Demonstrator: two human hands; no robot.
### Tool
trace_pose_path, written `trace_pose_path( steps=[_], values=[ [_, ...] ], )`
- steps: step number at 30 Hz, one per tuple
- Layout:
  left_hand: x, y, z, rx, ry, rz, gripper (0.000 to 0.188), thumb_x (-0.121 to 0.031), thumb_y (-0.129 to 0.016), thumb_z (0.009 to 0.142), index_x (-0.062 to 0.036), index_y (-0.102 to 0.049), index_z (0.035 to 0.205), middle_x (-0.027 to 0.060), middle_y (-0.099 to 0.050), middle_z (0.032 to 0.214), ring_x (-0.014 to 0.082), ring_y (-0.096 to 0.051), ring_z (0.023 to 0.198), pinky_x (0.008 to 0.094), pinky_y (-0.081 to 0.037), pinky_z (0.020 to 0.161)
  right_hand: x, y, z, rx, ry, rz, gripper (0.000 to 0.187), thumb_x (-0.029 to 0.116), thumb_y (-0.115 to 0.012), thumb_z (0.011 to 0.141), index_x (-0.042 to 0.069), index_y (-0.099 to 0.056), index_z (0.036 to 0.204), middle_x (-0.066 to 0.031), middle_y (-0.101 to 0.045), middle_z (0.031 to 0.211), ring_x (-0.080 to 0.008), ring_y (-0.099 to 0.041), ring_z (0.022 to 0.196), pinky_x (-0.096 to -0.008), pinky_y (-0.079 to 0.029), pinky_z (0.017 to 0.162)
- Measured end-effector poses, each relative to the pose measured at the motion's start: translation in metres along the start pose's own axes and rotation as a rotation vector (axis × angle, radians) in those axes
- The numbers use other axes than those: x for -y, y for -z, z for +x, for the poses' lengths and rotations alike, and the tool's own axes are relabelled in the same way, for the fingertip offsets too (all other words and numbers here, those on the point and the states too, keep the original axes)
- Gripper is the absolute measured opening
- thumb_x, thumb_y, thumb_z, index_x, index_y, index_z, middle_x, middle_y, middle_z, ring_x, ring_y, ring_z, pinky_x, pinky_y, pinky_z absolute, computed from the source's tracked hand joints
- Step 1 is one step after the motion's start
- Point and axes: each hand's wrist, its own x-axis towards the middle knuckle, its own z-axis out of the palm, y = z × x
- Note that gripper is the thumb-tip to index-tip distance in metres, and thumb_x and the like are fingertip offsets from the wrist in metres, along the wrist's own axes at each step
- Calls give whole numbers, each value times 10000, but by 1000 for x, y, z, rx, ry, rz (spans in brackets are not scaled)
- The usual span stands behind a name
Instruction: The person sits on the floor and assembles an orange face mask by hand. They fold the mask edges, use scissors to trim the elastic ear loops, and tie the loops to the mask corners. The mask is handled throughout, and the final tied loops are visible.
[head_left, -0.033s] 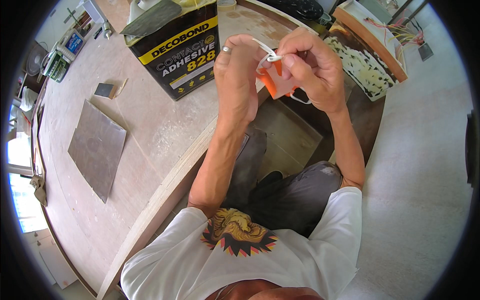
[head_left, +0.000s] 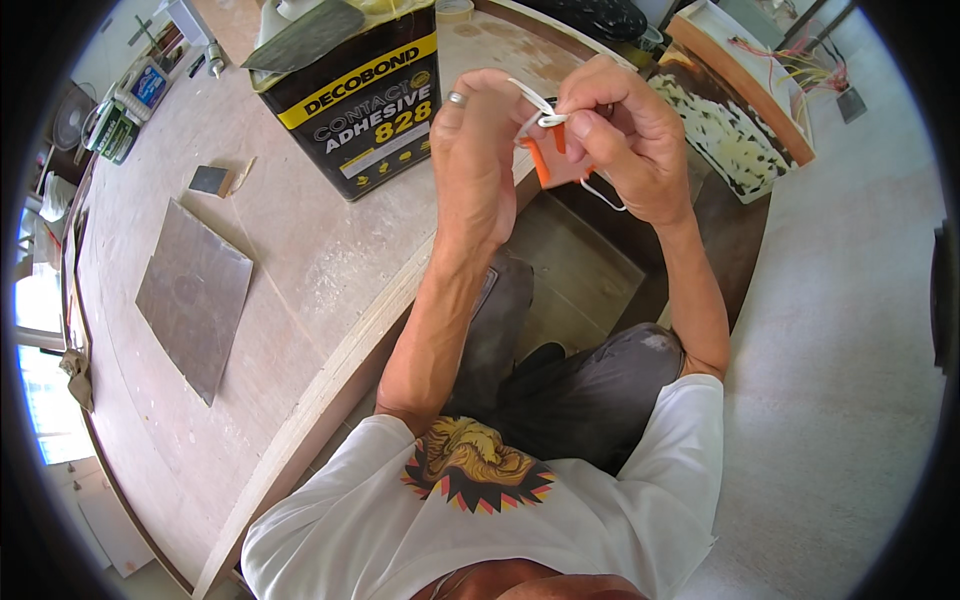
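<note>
Up in front of me a thin white cord (head_left: pixel 549 119) is looped and crossed between my two hands. My right hand (head_left: pixel 632 140) pinches it between thumb and fingertips. Curled fingers of my left hand (head_left: pixel 474 150), a ring on one of them, hold the cord's other side; those fingertips are partly hidden. Below the loop hangs a flat, pale piece with orange edges (head_left: pixel 560 167), partly covered by my right fingers. A tail of the white cord trails beneath my right hand.
Left of my hands, a tall black and yellow metal can (head_left: pixel 350 110) stands on a pale wooden worktop (head_left: pixel 330 270). A thin grey sheet (head_left: pixel 195 300) and a small dark-topped block (head_left: pixel 211 181) lie farther left. A mottled black-and-cream panel (head_left: pixel 720 135) is beyond my right hand.
The orange-edged piece has swung and turned slightly below my hands. The cord's loose tail hangs a little lower and farther right. Both hands have stayed almost in place.
</note>
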Motion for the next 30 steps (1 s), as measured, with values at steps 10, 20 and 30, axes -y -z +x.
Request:
trace_pose_path(
  steps=[10, 20, 30],
  values=[
    [-7, -15, -2, -5, 53, 102, 122, -97, -589, 979, 17, -584, 1023, 100, -668, 882, 145, -626, 753, 285, -504, 735, 7, 4, 2, -105, -242, 77, 154, 175, -582, 1021, 29, -624, 1045, -24, -648, 866, -65, -554, 640, -214, -438, 607],
    [-9, -15, -3, 5, -6, 176, 142, -142, -622, 993, -22, -589, 1061, 58, -647, 859, 141, -610, 766, 283, -502, 736, 3, 6, 1, -98, -212, 58, 95, 122, -639, 983, 43, -665, 1028, 14, -667, 877, -36, -594, 759, -213, -488, 688],
    [-7, -13, -1, 31, -89, 214, 142, -117, -651, 980, 4, -609, 1042, 68, -669, 862, 110, -612, 753, 259, -513, 707, 18, 5, 5, -28, -345, 90, 129, 107, -648, 984, 20, -687, 1071, -17, -710, 910, -60, -654, 785, -222, -522, 710]
  ],
)
